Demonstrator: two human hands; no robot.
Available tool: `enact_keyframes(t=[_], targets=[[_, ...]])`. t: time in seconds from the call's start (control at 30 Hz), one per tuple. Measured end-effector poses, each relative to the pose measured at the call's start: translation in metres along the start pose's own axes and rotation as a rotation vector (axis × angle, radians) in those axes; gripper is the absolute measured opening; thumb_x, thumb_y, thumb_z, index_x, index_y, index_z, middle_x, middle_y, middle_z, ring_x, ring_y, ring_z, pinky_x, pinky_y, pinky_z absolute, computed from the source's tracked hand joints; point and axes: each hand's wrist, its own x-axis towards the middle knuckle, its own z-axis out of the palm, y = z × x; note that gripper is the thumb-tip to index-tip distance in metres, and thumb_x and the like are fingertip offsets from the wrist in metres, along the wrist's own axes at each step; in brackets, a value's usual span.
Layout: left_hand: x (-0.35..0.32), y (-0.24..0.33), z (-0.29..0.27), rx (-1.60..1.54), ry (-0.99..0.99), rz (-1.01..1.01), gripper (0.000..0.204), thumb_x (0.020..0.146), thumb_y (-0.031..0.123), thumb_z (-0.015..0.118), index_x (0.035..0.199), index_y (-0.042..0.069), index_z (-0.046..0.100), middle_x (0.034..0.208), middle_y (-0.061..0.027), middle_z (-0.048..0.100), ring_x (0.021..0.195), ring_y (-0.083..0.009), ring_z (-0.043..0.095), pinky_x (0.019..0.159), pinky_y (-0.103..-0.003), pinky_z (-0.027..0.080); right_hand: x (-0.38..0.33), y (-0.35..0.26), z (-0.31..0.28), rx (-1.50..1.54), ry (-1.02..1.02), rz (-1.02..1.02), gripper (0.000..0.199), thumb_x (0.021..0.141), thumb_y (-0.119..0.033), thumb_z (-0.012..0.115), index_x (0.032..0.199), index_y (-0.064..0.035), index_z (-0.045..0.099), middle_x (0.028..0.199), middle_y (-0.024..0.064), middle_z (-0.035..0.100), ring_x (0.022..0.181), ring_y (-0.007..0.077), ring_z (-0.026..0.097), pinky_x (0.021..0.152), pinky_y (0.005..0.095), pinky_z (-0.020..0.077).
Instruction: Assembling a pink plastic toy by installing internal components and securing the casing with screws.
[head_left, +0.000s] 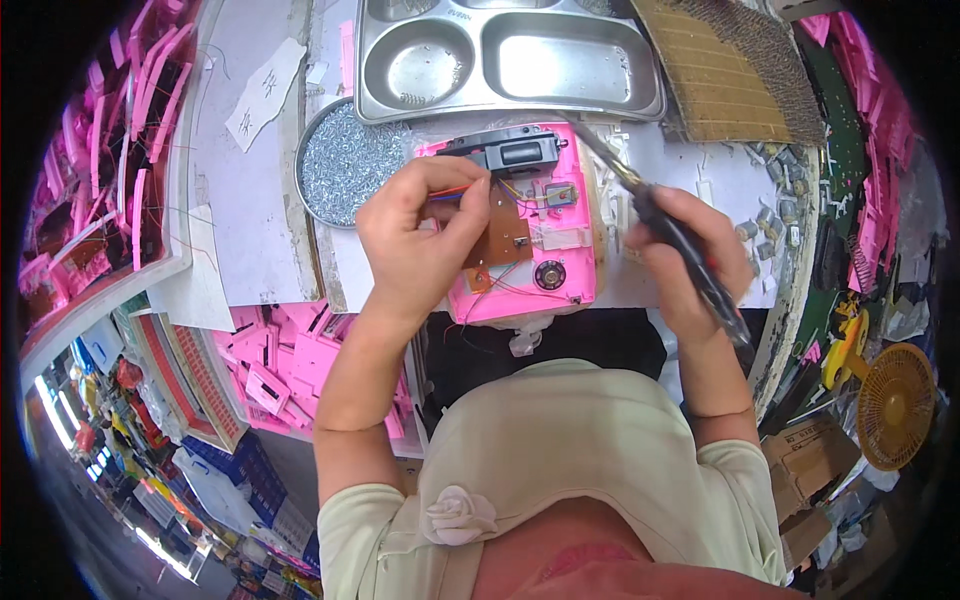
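A pink plastic housing [572,262] lies open on the workbench in front of me, with a brown circuit board [502,232], a black module [512,152] at its far end and a small round speaker [549,275] inside. My left hand [415,235] rests on the housing's left side and pinches a bundle of coloured wires [455,190] above the board. My right hand [690,262] grips a black-handled soldering iron [680,240], whose metal tip [600,155] points up-left, just beyond the housing's far right corner.
A steel compartment tray [505,60] stands at the back, a round tin of small screws [345,160] to its left, and a brown mesh mat [725,65] at back right. Pink parts fill a box [285,365] at lower left. A small yellow fan [893,405] sits at right.
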Motion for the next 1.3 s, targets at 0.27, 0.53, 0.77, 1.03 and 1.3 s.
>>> enact_keyframes(t=[0.27, 0.53, 0.77, 1.03, 1.3], targets=[[-0.012, 0.012, 0.009, -0.476, -0.034, -0.505, 0.012, 0.093, -0.004, 0.071, 0.104, -0.005, 0.065, 0.087, -0.0092, 0.072, 0.073, -0.0117, 0.07, 0.069, -0.023, 0.059, 0.041, -0.001, 0.049, 0.053, -0.209, 0.053, 0.059, 0.089, 0.007, 0.07, 0.144, -0.0026, 0.053, 0.114, 0.0102, 0.068, 0.104, 0.0171, 0.07, 0.084, 0.0264, 0.0573], [-0.012, 0.01, 0.006, -0.36, -0.084, -0.471, 0.015, 0.092, -0.004, 0.072, 0.106, -0.006, 0.068, 0.085, -0.0071, 0.072, 0.072, -0.0104, 0.069, 0.066, -0.023, 0.057, 0.05, 0.008, 0.073, 0.072, -0.082, -0.011, 0.057, 0.084, 0.005, 0.072, 0.138, -0.0098, 0.061, 0.1, 0.0107, 0.069, 0.088, 0.0205, 0.07, 0.077, 0.0318, 0.0564], [-0.009, 0.009, 0.005, -0.203, -0.012, -0.369, 0.007, 0.09, -0.001, 0.075, 0.097, -0.001, 0.072, 0.087, -0.0058, 0.073, 0.072, -0.0101, 0.067, 0.064, -0.024, 0.055, 0.044, 0.012, 0.069, -0.117, -0.093, -0.191, 0.059, 0.084, 0.009, 0.073, 0.14, -0.0067, 0.058, 0.103, 0.0092, 0.067, 0.088, 0.0174, 0.069, 0.077, 0.0275, 0.0573], [-0.002, 0.013, 0.0, 0.146, -0.132, 0.002, 0.008, 0.084, 0.002, 0.077, 0.09, 0.002, 0.072, 0.079, -0.0043, 0.066, 0.065, -0.0128, 0.062, 0.058, -0.029, 0.048, 0.043, 0.012, 0.055, -0.236, -0.07, -0.339, 0.058, 0.083, 0.009, 0.077, 0.137, -0.0031, 0.058, 0.113, 0.0133, 0.07, 0.089, 0.0146, 0.071, 0.071, 0.0256, 0.0572], [0.002, 0.009, 0.004, 0.241, -0.126, -0.031, 0.008, 0.08, 0.003, 0.077, 0.081, 0.001, 0.069, 0.086, -0.0074, 0.059, 0.065, -0.0163, 0.057, 0.059, -0.03, 0.047, 0.029, 0.009, 0.029, -0.18, 0.064, -0.218, 0.05, 0.078, 0.002, 0.082, 0.126, -0.0033, 0.068, 0.099, 0.0115, 0.071, 0.078, 0.018, 0.07, 0.068, 0.0276, 0.0555]])
